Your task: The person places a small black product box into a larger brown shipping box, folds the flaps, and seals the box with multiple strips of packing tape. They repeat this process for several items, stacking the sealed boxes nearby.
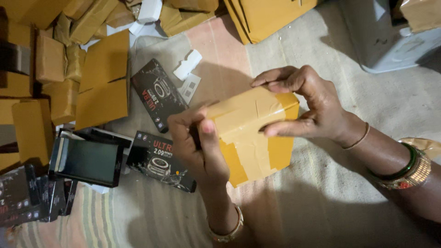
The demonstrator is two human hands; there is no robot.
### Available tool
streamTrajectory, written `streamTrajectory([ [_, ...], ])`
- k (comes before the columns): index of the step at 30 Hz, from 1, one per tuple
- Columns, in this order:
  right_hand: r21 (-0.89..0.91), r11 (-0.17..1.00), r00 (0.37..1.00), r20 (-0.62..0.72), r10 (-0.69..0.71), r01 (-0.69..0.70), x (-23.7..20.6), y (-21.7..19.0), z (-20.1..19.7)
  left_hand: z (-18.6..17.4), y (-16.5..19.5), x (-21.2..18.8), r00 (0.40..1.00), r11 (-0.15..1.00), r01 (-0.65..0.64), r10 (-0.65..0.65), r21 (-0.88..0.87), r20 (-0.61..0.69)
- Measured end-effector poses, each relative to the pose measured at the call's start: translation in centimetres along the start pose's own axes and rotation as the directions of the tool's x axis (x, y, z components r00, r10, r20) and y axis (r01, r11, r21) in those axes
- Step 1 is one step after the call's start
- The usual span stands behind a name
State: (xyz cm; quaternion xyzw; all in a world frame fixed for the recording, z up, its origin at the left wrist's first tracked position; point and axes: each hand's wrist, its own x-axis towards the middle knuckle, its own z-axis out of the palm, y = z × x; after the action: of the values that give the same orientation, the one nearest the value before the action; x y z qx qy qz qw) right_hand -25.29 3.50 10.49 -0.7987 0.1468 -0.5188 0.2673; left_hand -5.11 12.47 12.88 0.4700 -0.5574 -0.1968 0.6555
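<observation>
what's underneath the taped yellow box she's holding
Under the box, held by the left hand and right hand, only striped cloth shows. The patch directly beneath is covered; the box's contents cannot be seen.

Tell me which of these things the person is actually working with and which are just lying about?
In hand:
- taped yellow box, held between the left hand and the right hand

Lying about:
- two black watch boxes
- open black tray
- flat yellow cardboard
- pile of wrapped parcels
- white plastic pieces
- grey bin
- striped floor cloth
</observation>
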Motion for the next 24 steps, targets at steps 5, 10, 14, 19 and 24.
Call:
streamTrajectory([
  [5,-0.263,0.949,0.985,0.025,-0.172,0.172,1.3,-1.6,-1.1,0.2,0.9,0.4,0.986,0.991,-0.113,0.121,-0.072,0.117],
  [10,-0.175,0.968,0.978,0.133,-0.158,0.180,1.3,-2.9,-0.4,-0.8,0.7,0.6,0.931,0.963,-0.253,0.216,0.095,0.294],
  [14,0.092,0.994,0.990,0.127,-0.063,0.051,1.3,-1.9,-0.4,-1.2,-0.2,0.1,0.941,0.957,-0.241,0.190,0.162,0.280],
  [19,0.270,0.943,0.974,0.169,0.149,-0.192,1.3,0.0,-1.9,-1.3,-1.8,0.3,0.947,0.997,-0.065,0.078,-0.052,0.313],
  [24,0.273,0.922,0.961,0.106,0.256,-0.276,0.6,2.0,-3.8,0.1,-5.4,1.2,0.906,0.990,0.134,-0.101,-0.052,0.411],
])
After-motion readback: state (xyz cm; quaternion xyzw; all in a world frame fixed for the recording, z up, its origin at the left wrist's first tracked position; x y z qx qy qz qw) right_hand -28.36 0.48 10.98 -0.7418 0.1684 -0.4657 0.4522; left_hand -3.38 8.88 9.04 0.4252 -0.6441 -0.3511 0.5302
